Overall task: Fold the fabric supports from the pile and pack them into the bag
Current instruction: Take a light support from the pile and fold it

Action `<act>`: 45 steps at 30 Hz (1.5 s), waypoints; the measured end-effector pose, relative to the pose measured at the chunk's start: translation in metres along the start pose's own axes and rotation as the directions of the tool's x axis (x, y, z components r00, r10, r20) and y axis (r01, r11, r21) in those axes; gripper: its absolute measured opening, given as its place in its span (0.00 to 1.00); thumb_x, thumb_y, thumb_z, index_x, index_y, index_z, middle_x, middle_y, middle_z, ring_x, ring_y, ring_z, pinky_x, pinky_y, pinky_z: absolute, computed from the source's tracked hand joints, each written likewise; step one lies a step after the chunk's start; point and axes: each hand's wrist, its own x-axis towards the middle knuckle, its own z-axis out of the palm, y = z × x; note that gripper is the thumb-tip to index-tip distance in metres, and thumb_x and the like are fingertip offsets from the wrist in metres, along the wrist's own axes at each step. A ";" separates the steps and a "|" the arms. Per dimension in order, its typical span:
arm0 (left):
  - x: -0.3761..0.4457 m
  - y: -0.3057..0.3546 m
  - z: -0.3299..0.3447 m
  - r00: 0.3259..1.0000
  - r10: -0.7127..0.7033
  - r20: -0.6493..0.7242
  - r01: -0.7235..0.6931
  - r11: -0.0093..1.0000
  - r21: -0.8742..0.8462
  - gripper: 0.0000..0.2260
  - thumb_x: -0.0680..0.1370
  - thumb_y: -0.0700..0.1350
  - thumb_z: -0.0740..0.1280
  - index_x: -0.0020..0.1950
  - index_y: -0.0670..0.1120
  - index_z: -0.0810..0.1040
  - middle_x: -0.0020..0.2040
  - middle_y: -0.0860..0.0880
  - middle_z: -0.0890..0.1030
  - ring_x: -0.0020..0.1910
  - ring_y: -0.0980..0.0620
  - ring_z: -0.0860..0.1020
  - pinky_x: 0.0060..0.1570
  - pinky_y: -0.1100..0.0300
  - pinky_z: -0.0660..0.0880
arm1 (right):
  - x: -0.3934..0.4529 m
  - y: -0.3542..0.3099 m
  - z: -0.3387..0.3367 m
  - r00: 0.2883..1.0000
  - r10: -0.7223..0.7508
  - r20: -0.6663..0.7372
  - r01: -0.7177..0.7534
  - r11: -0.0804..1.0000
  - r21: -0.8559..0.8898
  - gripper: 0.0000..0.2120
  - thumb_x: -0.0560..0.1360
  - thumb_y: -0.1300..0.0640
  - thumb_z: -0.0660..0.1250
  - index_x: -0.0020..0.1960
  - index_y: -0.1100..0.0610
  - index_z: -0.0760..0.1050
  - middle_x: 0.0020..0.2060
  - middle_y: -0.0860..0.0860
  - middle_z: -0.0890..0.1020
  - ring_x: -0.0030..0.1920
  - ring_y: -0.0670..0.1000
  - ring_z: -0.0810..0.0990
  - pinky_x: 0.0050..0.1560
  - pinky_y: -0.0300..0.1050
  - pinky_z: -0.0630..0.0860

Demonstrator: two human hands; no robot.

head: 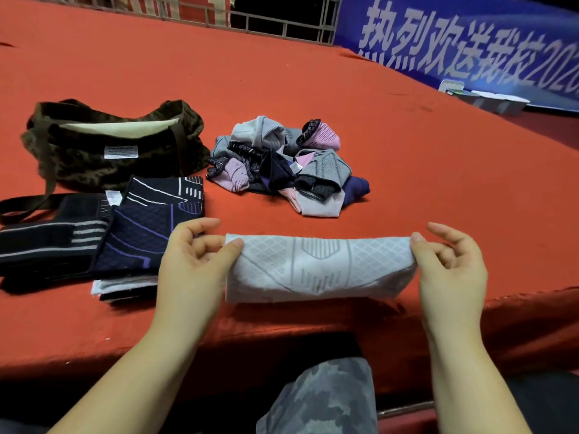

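While its underside stays hidden, white support (pixel 319 267) pinched between left hand (pixel 194 264) and right hand (pixel 451 267).

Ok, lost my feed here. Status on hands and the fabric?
Left hand and right hand pinch the white support by its ends, stretched flat. Pile waiting. Bag open, nothing in the way.

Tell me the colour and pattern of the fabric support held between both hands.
Pale grey-white fabric support with woven diamond lattice and stripe panels, seen in the head view.
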 end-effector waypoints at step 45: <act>0.028 -0.063 0.027 0.984 -0.171 0.053 0.127 0.877 0.463 0.21 0.74 0.32 0.60 0.63 0.50 0.71 0.71 0.46 0.66 0.71 0.50 0.65 0.71 0.58 0.58 | -0.045 0.061 0.087 0.653 0.275 0.706 0.473 0.580 -0.663 0.38 0.74 0.32 0.44 0.78 0.51 0.44 0.77 0.49 0.42 0.76 0.48 0.36 0.73 0.47 0.33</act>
